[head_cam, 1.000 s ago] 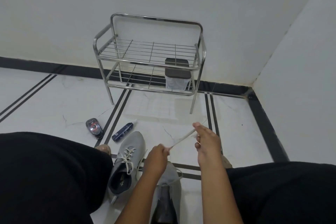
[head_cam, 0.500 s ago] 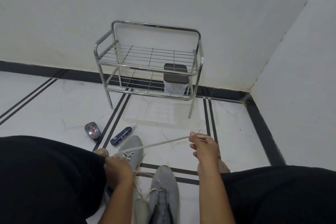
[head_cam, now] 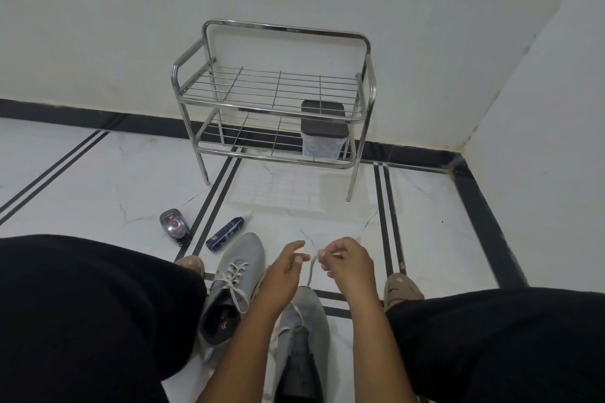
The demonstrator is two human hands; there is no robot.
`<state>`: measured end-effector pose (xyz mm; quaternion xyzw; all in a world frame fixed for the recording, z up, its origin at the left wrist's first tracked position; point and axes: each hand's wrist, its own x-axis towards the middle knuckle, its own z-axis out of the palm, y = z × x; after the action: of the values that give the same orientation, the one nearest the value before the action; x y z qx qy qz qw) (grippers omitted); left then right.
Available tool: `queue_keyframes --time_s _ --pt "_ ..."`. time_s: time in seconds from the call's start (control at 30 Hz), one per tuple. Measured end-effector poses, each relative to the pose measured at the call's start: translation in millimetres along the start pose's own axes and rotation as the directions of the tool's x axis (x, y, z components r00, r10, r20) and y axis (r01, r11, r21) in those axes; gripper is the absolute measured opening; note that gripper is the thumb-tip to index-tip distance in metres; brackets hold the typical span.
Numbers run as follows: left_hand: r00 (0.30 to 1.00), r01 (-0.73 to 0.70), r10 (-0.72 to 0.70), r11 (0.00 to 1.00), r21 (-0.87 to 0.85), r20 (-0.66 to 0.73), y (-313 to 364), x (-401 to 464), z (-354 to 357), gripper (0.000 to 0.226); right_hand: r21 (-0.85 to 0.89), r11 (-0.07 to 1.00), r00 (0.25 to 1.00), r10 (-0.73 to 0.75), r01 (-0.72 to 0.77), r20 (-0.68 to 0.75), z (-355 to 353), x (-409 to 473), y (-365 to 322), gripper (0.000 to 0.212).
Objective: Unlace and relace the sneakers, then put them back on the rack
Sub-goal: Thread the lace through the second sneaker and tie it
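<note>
A seated person's right hand (head_cam: pixel 348 260) pinches a white lace (head_cam: pixel 311 270) between curled fingers, the lace running down to the nearer grey sneaker (head_cam: pixel 302 334) between the knees. The left hand (head_cam: pixel 284 267) hovers just beside it with fingers loosely spread; whether its fingertips touch the lace cannot be told. The second grey sneaker (head_cam: pixel 232 285), laced, lies to the left on the white floor (head_cam: pixel 98 193), touching the first. The floor is marble-look tile with black inlay lines and a black border meeting white walls in a corner. The chrome rack (head_cam: pixel 275 98) stands against the far wall, its top shelf bare, a dark-lidded clear container (head_cam: pixel 322 137) at the right end of its lower shelf. A blue tube (head_cam: pixel 227 232) and a small black and red object (head_cam: pixel 175 226) lie on the floor between rack and sneakers.
</note>
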<state>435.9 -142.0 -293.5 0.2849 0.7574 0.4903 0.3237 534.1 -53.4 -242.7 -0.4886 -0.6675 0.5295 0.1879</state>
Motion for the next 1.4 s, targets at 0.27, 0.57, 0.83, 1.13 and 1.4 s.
queue_keyframes --time_s 0.27,0.57,0.83,1.13,1.4 --pt "0.994 0.099 -0.098 0.995 -0.013 0.053 -20 4 3 0.019 -0.184 0.983 1.000 0.028 -0.026 0.012 6 8 16 0.013" --pt "0.967 0.251 -0.248 0.966 0.064 -0.049 -46 9 12 0.017 -0.145 0.946 0.948 0.265 -0.291 -0.175 15 24 58 0.014" --pt "0.935 0.329 -0.355 0.845 0.420 -0.019 -76 -3 35 0.009 -0.654 0.678 0.810 0.562 -0.334 0.169 60 0 130 0.028" --pt "0.941 0.275 -0.336 0.705 0.653 -0.033 -97 -16 51 0.016 -0.545 0.762 0.867 0.484 -0.348 0.123 65 -11 150 0.017" --pt "0.939 0.311 -0.328 0.687 0.656 -0.102 -111 -20 60 0.019 -0.410 0.778 0.809 0.570 -0.476 0.142 54 -2 161 0.026"
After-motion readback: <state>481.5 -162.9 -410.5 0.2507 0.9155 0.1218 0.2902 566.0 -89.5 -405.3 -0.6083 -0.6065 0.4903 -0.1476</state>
